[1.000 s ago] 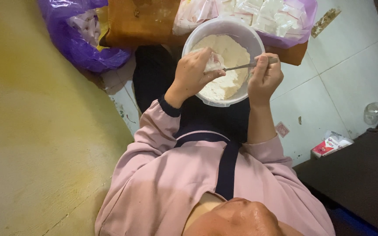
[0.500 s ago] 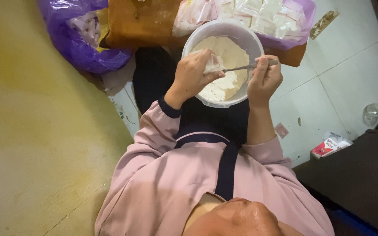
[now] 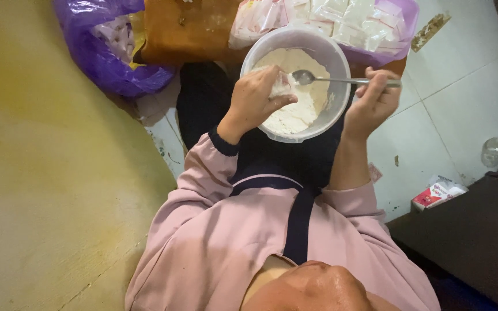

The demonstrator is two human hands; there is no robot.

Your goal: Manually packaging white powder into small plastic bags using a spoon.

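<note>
Tiled floor (image 3: 462,121); white powder-filled bowl (image 3: 260,55)

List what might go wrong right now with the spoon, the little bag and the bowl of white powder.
1. The spoon hovers level at the small bag pinched by the left hand; missing its mouth would likely spill powder.
2. The bowl seems to rest on the lap, so it might tip.

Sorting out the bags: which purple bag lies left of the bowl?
The crumpled purple bag by the yellow wall; the other purple bag, full of small packets, lies behind the white bowl.
</note>
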